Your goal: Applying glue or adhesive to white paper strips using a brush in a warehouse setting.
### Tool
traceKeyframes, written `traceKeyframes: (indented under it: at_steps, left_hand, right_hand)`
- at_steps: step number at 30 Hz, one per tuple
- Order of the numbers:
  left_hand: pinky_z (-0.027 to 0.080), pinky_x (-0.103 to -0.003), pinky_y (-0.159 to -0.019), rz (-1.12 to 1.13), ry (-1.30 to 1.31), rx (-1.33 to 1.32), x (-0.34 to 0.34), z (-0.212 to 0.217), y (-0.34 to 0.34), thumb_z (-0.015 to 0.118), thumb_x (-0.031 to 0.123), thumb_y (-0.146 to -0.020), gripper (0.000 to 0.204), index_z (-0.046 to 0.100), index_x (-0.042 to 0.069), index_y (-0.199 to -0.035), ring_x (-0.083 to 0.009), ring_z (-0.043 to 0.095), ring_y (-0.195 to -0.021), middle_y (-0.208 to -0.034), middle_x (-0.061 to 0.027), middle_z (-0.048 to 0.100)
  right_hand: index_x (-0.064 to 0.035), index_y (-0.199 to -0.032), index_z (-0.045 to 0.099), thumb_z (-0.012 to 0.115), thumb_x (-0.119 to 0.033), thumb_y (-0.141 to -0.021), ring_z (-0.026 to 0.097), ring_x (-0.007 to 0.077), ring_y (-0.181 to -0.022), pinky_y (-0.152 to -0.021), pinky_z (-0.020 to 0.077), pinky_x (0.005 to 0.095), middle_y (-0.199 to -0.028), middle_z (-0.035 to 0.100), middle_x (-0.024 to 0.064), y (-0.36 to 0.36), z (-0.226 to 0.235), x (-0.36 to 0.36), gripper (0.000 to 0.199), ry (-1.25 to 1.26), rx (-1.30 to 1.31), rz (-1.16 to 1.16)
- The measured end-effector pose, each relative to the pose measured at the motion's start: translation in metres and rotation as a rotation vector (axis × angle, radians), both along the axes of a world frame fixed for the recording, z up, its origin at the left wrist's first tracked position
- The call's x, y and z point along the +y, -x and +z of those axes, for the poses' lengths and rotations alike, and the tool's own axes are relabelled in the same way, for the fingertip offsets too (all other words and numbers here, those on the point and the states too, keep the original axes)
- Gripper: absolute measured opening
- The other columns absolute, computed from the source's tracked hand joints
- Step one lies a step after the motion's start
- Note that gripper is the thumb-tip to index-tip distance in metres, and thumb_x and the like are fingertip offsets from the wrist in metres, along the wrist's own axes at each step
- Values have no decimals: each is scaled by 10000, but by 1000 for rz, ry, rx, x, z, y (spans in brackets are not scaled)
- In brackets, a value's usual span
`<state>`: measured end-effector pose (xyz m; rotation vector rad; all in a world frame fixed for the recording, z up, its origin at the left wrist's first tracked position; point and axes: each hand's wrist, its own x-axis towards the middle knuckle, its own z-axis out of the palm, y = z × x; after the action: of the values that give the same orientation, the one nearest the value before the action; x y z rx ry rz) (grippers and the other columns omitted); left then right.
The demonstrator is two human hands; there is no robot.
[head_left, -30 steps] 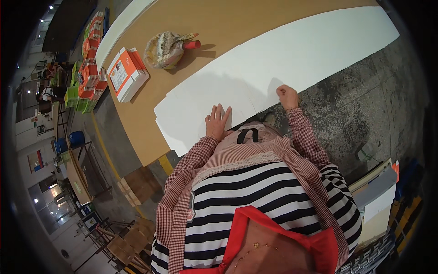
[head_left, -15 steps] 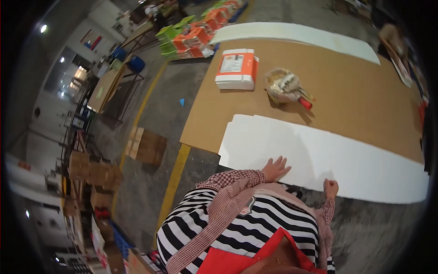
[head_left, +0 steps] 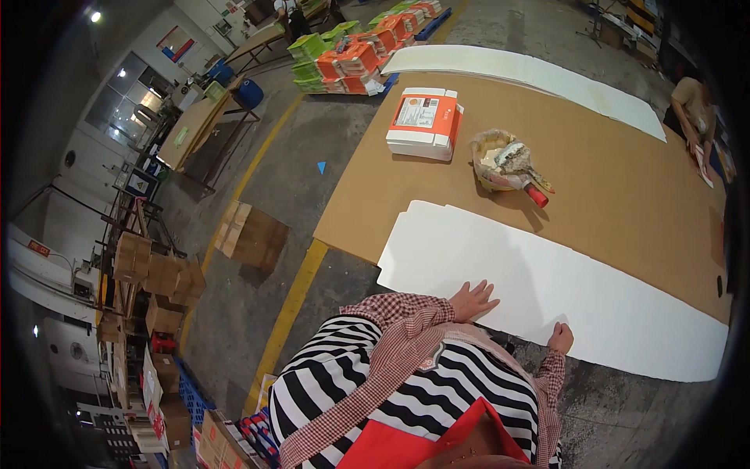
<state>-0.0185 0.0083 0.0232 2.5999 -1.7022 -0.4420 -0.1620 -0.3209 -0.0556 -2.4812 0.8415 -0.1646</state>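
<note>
I see a broad brown surface [head_left: 617, 203] carrying a long white sheet [head_left: 625, 313] along its near edge. A white strip [head_left: 531, 70] lies along the far side. Toward the left end I find white-and-orange boxes [head_left: 418, 116], with a bowl [head_left: 490, 182] just beside them and a red-handled brush [head_left: 537, 195] across it. My left hand [head_left: 474, 302] rests on the sheet, fingers spread wide; my right hand [head_left: 560, 339] curls narrow at its near edge, and I cannot tell whether it grips.
</note>
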Motion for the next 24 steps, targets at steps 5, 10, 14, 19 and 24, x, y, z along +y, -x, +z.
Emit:
traceKeyframes:
  at_steps: [5, 10, 14, 19, 24]
  left_hand:
    - [374, -575, -904, -9, -34, 0, 2, -1, -1, 777, 392, -633, 1051, 152, 181, -1451, -411, 232, -1344, -1457, -245, 198]
    - [380, -567, -889, -23, 56, -124, 1, -14, -1, 775, 390, -634, 1051, 151, 176, -1452, -413, 233, -1344, -1456, -249, 197]
    - [410, -592, -835, -61, -29, -73, -3, 1, -2, 632, 344, -774, 811, 204, 168, -1440, -420, 267, -1322, -1443, -259, 218]
    - [402, -618, -851, -52, 14, -29, 0, 2, -2, 635, 341, -772, 809, 211, 158, -1437, -438, 270, -1312, -1432, -273, 221]
    - [405, -616, -862, -42, 39, -83, 4, -7, 1, 682, 359, -728, 882, 204, 149, -1439, -441, 277, -1301, -1427, -281, 219]
  right_hand:
    - [10, -675, 466, 593, -232, -870, 459, 237, -538, -528, 389, 378, -573, 450, 129, 1, 23, 14, 336, -117, -83, -95]
    - [-28, -727, 564, 654, -162, -825, 507, 184, -535, -531, 433, 343, -627, 560, 70, 19, 34, 20, 190, -98, -186, -273]
    - [-19, -766, 587, 639, -144, -828, 515, 152, -456, -465, 431, 326, -595, 576, 64, 20, 15, 23, 149, -323, -101, -297]
    - [-6, -666, 485, 599, -207, -872, 451, 158, -493, -491, 375, 364, -560, 461, 64, 14, 16, 6, 309, -608, -156, -177]
    - [19, -647, 450, 513, -286, -908, 450, 310, -542, -548, 351, 440, -582, 450, 161, 4, 9, 14, 406, -70, 29, 39]
